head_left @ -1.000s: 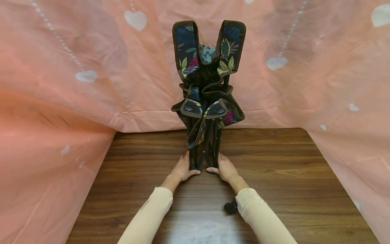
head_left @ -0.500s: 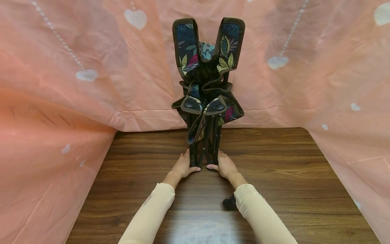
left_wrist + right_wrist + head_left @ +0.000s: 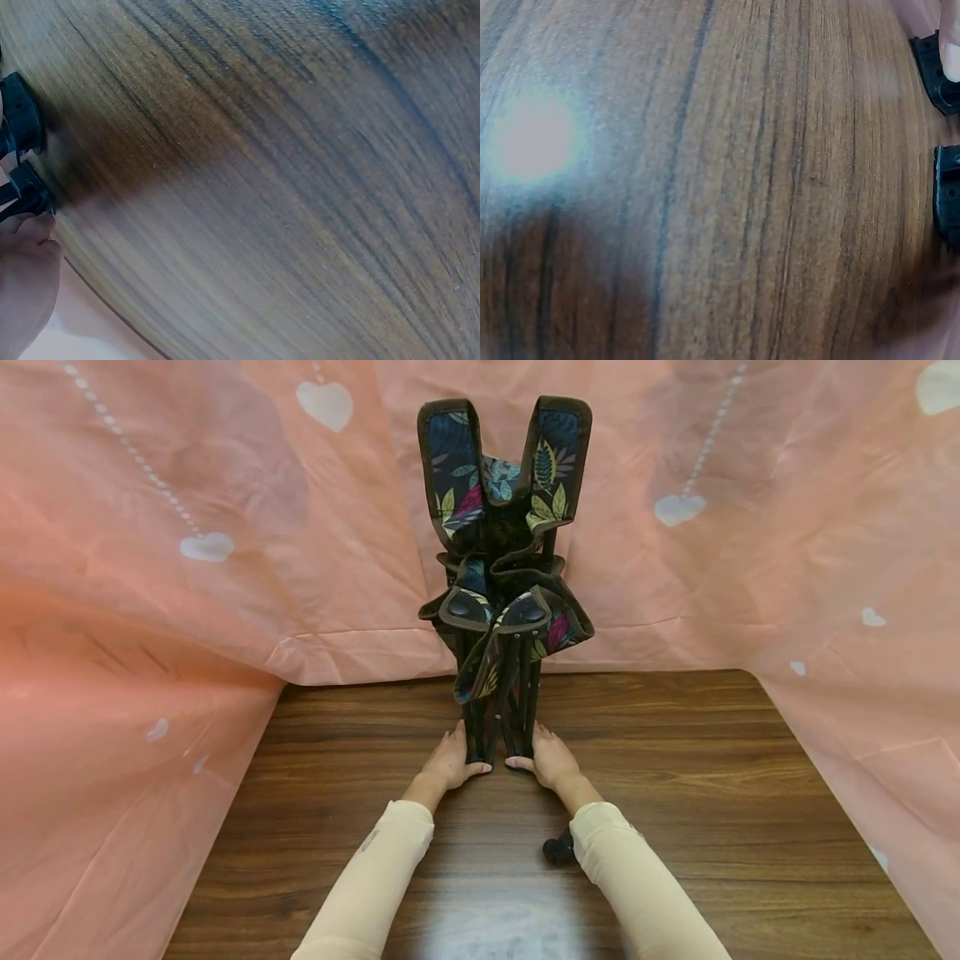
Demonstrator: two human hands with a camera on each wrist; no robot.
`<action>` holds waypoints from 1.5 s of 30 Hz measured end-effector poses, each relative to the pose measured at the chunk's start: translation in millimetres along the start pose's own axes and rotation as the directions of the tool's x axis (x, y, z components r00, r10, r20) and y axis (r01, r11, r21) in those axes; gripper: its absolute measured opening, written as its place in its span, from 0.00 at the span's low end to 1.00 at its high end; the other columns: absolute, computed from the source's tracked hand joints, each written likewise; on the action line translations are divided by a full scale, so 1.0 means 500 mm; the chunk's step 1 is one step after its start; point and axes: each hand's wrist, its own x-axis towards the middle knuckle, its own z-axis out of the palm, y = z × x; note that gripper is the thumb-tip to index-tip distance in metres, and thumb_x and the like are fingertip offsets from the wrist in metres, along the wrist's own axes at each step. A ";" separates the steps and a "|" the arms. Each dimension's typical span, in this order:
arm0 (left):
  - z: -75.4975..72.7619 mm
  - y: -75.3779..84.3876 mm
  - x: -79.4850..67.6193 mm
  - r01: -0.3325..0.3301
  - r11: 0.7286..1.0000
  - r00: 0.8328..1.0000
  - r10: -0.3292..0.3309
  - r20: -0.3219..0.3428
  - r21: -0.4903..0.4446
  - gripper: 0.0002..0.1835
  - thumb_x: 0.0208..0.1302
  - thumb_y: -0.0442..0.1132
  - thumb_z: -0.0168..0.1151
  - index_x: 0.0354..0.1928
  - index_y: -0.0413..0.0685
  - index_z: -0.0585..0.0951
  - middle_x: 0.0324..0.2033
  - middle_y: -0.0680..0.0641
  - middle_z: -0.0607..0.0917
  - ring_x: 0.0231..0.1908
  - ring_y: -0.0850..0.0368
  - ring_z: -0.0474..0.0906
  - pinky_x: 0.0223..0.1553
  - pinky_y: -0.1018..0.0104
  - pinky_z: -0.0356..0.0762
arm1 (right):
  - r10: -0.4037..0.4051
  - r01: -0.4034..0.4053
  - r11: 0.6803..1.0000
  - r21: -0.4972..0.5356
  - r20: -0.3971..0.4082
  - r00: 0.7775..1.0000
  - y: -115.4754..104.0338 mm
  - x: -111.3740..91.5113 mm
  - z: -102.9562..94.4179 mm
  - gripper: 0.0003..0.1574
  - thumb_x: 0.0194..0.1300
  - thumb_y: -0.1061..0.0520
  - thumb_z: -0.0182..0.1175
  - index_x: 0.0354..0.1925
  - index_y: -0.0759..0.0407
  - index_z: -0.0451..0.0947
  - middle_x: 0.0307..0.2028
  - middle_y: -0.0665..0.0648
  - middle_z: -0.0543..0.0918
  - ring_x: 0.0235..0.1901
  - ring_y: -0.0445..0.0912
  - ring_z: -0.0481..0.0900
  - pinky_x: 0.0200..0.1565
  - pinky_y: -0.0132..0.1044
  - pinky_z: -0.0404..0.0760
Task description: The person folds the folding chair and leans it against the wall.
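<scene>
A folded camping chair (image 3: 453, 468) stands upright in the head view, its dark leaf-print fabric bunched above thin black legs. My left hand (image 3: 450, 760) grips the left legs low down, thumb across the front of a foot and fingers along the outer side. On the other side my right hand (image 3: 553, 762) holds the right legs the same way. Black plastic feet (image 3: 22, 116) show at the left edge of the left wrist view, beside part of a hand. In the right wrist view a thumb (image 3: 951, 64) lies on one black foot (image 3: 931, 75).
The chair stands on a brown wood-grain table (image 3: 675, 760). Pink cloth with white hearts (image 3: 325, 405) hangs behind and at both sides, close to the chair's back. A small black object (image 3: 558, 850) shows by the right sleeve (image 3: 607, 835).
Both hands and the chair have shifted slightly away, toward the back cloth. The grip on the legs looks the same.
</scene>
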 end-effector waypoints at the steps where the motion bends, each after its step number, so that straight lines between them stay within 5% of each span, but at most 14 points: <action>1: 0.000 0.001 0.000 -0.007 1.000 1.000 0.007 -0.003 -0.002 0.54 0.60 0.55 0.65 0.74 0.32 0.45 0.71 0.31 0.61 0.72 0.38 0.56 0.75 0.53 0.54 | 0.000 0.000 1.000 -0.001 0.001 1.000 0.000 0.000 -0.001 0.57 0.61 0.38 0.61 0.72 0.71 0.53 0.70 0.73 0.60 0.70 0.65 0.61 0.71 0.56 0.60; 9: -0.002 0.007 -0.003 -0.009 1.000 1.000 0.008 0.011 0.027 0.53 0.64 0.55 0.62 0.74 0.30 0.43 0.73 0.31 0.54 0.74 0.41 0.51 0.77 0.53 0.44 | 0.015 -0.015 1.000 -0.020 0.008 1.000 0.001 0.003 -0.002 0.58 0.62 0.37 0.61 0.72 0.72 0.51 0.70 0.72 0.59 0.70 0.64 0.60 0.71 0.57 0.60; 19: 0.001 0.008 -0.009 0.036 0.991 0.999 -0.038 0.012 0.129 0.53 0.64 0.61 0.58 0.75 0.35 0.44 0.74 0.34 0.55 0.75 0.45 0.50 0.77 0.59 0.45 | 0.054 -0.054 0.998 0.019 0.020 0.998 0.000 0.000 0.001 0.59 0.61 0.36 0.61 0.74 0.68 0.48 0.71 0.71 0.58 0.70 0.64 0.60 0.68 0.57 0.66; 45: 0.006 0.006 0.008 0.052 0.990 0.999 -0.052 -0.001 0.131 0.53 0.63 0.61 0.59 0.75 0.37 0.45 0.75 0.37 0.54 0.76 0.46 0.49 0.77 0.58 0.46 | 0.119 -0.118 0.993 -0.014 0.056 0.991 -0.008 0.007 -0.003 0.61 0.62 0.36 0.61 0.74 0.71 0.45 0.72 0.73 0.55 0.71 0.65 0.59 0.70 0.54 0.64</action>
